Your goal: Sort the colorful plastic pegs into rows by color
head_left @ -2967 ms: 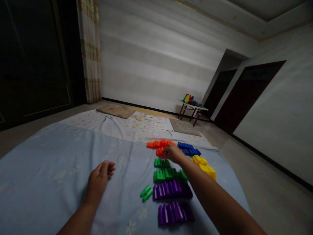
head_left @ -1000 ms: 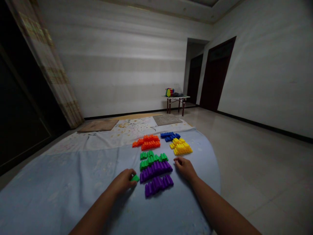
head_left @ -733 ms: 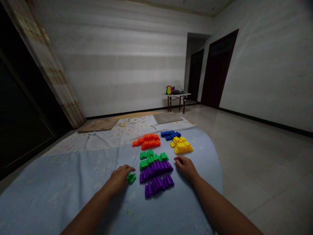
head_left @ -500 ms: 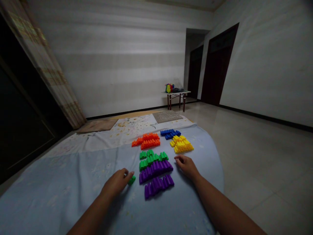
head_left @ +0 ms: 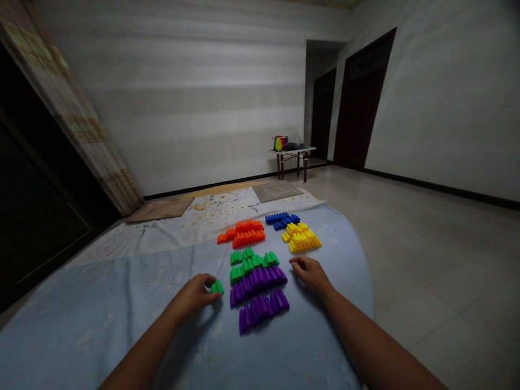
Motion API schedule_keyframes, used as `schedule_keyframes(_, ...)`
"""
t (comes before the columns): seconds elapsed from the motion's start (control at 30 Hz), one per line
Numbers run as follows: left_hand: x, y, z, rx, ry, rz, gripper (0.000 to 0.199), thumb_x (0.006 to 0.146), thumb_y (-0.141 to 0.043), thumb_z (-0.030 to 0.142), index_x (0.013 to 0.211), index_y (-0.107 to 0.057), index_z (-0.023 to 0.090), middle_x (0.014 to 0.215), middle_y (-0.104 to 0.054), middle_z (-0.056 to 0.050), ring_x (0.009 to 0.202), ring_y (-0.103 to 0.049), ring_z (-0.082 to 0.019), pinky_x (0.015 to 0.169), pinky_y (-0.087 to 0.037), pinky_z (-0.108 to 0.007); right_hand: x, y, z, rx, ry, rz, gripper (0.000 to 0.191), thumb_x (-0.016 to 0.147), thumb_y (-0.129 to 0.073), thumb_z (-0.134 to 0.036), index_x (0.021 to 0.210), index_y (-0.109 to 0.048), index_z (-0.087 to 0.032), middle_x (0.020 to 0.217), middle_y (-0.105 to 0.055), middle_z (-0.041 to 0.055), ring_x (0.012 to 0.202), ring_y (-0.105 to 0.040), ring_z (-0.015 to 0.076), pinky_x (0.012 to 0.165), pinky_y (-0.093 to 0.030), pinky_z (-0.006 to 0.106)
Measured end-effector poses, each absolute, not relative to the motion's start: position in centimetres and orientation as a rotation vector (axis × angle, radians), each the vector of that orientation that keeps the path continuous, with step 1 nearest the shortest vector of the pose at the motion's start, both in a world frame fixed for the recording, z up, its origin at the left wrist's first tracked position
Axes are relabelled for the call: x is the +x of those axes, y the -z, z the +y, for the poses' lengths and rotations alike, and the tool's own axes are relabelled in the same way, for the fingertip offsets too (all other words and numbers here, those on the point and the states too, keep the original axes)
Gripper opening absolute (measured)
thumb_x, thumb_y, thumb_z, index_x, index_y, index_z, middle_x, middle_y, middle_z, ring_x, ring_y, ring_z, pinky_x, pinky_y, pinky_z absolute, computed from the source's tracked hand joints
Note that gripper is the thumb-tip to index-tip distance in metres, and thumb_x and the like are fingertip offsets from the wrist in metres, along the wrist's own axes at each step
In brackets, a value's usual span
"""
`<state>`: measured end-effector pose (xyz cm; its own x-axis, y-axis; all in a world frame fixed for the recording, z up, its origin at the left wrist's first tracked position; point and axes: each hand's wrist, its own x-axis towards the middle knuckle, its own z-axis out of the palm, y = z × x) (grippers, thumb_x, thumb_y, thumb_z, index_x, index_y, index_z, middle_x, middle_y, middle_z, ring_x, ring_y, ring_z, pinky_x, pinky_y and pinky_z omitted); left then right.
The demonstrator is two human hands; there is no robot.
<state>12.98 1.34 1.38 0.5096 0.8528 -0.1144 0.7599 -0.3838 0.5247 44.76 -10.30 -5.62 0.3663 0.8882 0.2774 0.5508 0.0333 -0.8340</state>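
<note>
Partly hidden, green block (head_left: 217, 286) sits under left hand (head_left: 194, 295) fingertips.

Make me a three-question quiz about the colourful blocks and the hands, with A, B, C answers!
1. Where do the yellow blocks lie?
A. Right of the orange blocks
B. Under the small table
C. Left of the curtain

2. What colour is the block at the left hand?
A. Blue
B. Green
C. Orange

3. What is the right hand doing?
A. Holding a yellow block up high
B. Resting on the blue sheet beside the purple blocks, holding nothing
C. Gripping the small table's leg

Answers:
1. A, the yellow group sits to the right of the orange group, just before the blue blocks.
2. B, a green piece shows at the left fingertips.
3. B, the right hand lies low on the cloth with nothing in its fingers.
</note>
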Motion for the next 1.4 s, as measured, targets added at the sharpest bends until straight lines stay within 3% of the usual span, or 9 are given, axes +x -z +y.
schedule_keyframes(0.23, 17.1, -3.0, 1.9, 2.294, -0.292, 1.250, 0.049, 0.056, -0.064, 0.042, 0.097, -0.062, 0.015, 0.097, -0.061, -0.008, 0.082, -0.056, -0.021, 0.077, -0.044, -0.031, 44.8, 5.7, -10.4, -1.646, -0.433, -1.303, 0.029, 0.079, -0.045, -0.036, 0.088, -0.066, -0.017, 0.075, -0.067, 0.0048, 0.067, -0.060, 0.0183, 0.063, -0.044, 0.028)
schedule_keyframes(0.83, 19.2, -1.5, 3.6, 2.347, -0.271, 1.162, 0.056, 0.054, -0.068, 0.042, 0.102, -0.063, 0.016, 0.097, -0.060, -0.008, 0.083, -0.056, -0.022, 0.078, -0.045, -0.032, 44.8, 5.7, -10.4, -1.633, -0.462, -1.296, 0.031, 0.079, -0.046, -0.038, 0.089, -0.066, -0.017, 0.075, -0.067, 0.0047, 0.064, -0.060, 0.0177, 0.061, -0.045, 0.027)
schedule_keyframes(1.0, 17.0, -3.2, 2.1, 2.228, -0.611, 1.202, 0.055, 0.069, -0.052, 0.057, 0.105, -0.060, 0.015, 0.104, -0.061, -0.010, 0.090, -0.056, -0.021, 0.083, -0.044, -0.033, 44.8, 5.6, -10.4, -1.630, -0.464, -1.289, 0.032, 0.079, -0.046, -0.040, 0.088, -0.066, -0.017, 0.075, -0.067, 0.0049, 0.065, -0.060, 0.0180, 0.061, -0.045, 0.027)
schedule_keyframes(1.17, 12.0, -2.4, -1.3, 1.845, -1.005, 1.461, 0.056, 0.075, -0.037, 0.064, 0.088, -0.063, 0.015, 0.079, -0.063, -0.006, 0.074, -0.056, -0.019, 0.072, -0.046, -0.031, 44.8, 5.6, -10.4, -1.632, -0.477, -1.282, 0.031, 0.078, -0.046, -0.038, 0.089, -0.066, -0.017, 0.075, -0.067, 0.0047, 0.061, -0.059, 0.0170, 0.057, -0.045, 0.027)
schedule_keyframes(1.3, 9.7, -0.2, -5.3, 1.777, -0.954, 1.526, 0.057, 0.073, -0.037, 0.067, 0.082, -0.062, 0.017, 0.066, -0.057, -0.002, 0.060, -0.053, -0.017, 0.060, -0.045, -0.029, 44.9, 5.7, -10.4, -1.629, -0.460, -1.287, 0.031, 0.077, -0.046, -0.037, 0.089, -0.066, -0.016, 0.071, -0.066, 0.0039, 0.058, -0.058, 0.0162, 0.055, -0.044, 0.026)
schedule_keyframes(1.4, 9.7, 0.1, -8.2, 1.837, -0.897, 1.568, 0.057, 0.072, -0.033, 0.069, 0.076, -0.061, 0.020, 0.061, -0.054, -0.001, 0.062, -0.054, -0.018, 0.060, -0.045, -0.029, 44.9, 5.7, -10.4, -1.632, -0.444, -1.279, 0.032, 0.077, -0.046, -0.038, 0.089, -0.066, -0.016, 0.069, -0.065, 0.0035, 0.058, -0.057, 0.0158, 0.055, -0.044, 0.026)
